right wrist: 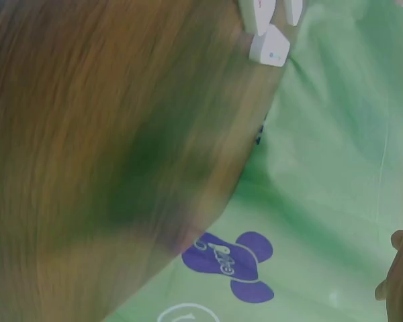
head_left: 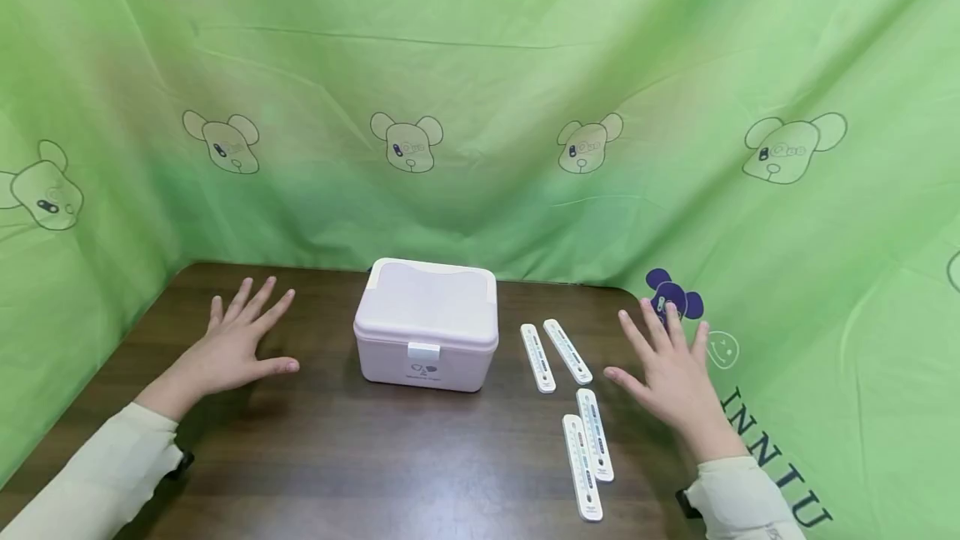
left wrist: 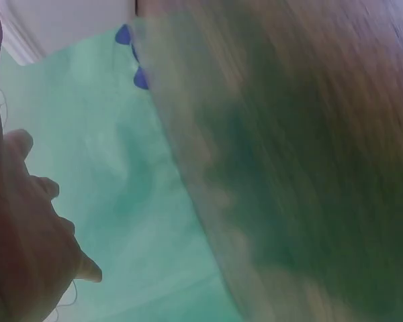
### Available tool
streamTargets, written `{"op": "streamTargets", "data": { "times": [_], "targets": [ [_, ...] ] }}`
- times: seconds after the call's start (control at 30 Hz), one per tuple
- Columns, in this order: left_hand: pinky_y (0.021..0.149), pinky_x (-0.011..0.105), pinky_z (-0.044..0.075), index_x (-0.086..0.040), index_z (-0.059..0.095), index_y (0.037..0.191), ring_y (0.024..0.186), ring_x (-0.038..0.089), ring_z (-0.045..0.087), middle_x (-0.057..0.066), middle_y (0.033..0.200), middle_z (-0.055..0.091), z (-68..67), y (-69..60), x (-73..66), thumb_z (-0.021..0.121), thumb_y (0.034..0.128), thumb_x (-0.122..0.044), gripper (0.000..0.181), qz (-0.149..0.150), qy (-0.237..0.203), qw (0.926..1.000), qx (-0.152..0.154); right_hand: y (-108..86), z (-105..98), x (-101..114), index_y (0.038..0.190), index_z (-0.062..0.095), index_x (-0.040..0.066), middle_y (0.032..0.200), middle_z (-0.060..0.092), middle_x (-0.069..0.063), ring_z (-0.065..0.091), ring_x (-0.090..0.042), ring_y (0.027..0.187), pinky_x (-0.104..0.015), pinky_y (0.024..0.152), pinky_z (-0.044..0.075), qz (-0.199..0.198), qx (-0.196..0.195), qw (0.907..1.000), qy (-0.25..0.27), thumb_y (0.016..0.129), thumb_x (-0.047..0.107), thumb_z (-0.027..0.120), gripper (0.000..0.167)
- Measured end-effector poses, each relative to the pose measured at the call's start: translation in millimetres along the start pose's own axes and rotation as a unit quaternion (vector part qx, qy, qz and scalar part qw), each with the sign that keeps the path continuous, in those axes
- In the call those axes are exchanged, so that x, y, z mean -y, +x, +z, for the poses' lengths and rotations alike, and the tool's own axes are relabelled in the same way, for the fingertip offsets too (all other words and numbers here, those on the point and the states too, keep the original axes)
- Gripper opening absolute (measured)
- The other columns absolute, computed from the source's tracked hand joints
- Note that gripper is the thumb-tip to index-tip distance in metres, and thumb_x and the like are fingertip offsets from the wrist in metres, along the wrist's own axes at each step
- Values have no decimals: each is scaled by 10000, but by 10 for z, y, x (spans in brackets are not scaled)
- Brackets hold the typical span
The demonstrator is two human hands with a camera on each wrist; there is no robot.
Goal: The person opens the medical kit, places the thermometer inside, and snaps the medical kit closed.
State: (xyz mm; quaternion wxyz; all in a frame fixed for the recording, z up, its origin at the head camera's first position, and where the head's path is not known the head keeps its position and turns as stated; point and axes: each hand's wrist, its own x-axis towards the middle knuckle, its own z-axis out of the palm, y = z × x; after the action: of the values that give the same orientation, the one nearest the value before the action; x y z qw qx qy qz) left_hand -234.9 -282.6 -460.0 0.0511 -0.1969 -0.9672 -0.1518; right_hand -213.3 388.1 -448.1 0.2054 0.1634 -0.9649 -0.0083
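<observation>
A pale pink lidded box [head_left: 426,315] with a white front latch stands closed on the dark wooden table. To its right lie several white thermometers: one thermometer [head_left: 537,358] nearest the box, another [head_left: 567,352] slanting beside it, and two nearer the front, where one [head_left: 582,468] touches or slightly overlaps its neighbour [head_left: 596,435]. My left hand [head_left: 232,350] is held out left of the box, fingers spread, holding nothing. On the other side my right hand [head_left: 670,372], also with spread fingers and nothing in it, is right of the thermometers.
The brown table [head_left: 337,457] has rounded far corners. A green cloth [head_left: 480,207] printed with bear heads hangs behind the table and along both sides. In the right wrist view, a purple bear print [right wrist: 232,258] shows on the cloth by the table edge.
</observation>
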Motion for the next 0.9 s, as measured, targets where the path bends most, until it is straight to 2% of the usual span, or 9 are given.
{"op": "streamTargets", "data": {
  "times": [0.13, 0.33, 0.6, 0.77, 0.9],
  "targets": [
    [1116, 794, -133, -268, 52, 1667, 1549, 435, -169, 129, 1726, -51, 48, -12, -49, 752, 863, -591, 1113, -92, -322, 9994, -67, 3, 30, 98, 1649, 235, 248, 1735, 7, -53, -90, -378, 1578, -695, 1164, -194, 116, -109, 9997, 197, 911, 656, 626, 929],
    [1119, 806, -97, -264, 35, 1667, 1553, 437, -152, 131, 1725, -56, 140, 25, -135, 762, 867, -564, 1121, -106, -744, 9972, -40, -2, 26, 222, 1658, 189, 270, 1733, 28, -79, -81, -383, 1579, -687, 1174, -186, 260, -199, 9986, 412, 919, 636, 630, 935],
    [1111, 835, 5, -235, 41, 1668, 1555, 465, -99, 165, 1723, -7, 212, 91, -262, 793, 862, -501, 1134, -96, -1140, 9933, -139, 46, 30, 389, 1641, 267, 212, 1729, 74, -97, -20, -397, 1581, -705, 1185, -138, 250, -380, 9976, 526, 912, 652, 627, 925],
    [1108, 838, 40, -217, 37, 1669, 1558, 463, -81, 175, 1721, 0, 291, 164, -365, 803, 864, -460, 1137, -85, -1524, 9882, -133, 42, 12, 497, 1650, 233, 218, 1724, 109, -111, 3, -399, 1580, -712, 1191, -108, 355, -434, 9963, 651, 913, 648, 629, 942],
    [1134, 812, 53, -229, 7, 1667, 1564, 448, -71, 165, 1722, -9, 330, 224, -443, 806, 866, -447, 1152, -93, -1934, 9809, -183, 51, -8, 585, 1652, 225, 219, 1717, 145, -123, 35, -412, 1576, -730, 1191, -65, 472, -505, 9947, 765, 912, 633, 640, 944]
  ]
}}
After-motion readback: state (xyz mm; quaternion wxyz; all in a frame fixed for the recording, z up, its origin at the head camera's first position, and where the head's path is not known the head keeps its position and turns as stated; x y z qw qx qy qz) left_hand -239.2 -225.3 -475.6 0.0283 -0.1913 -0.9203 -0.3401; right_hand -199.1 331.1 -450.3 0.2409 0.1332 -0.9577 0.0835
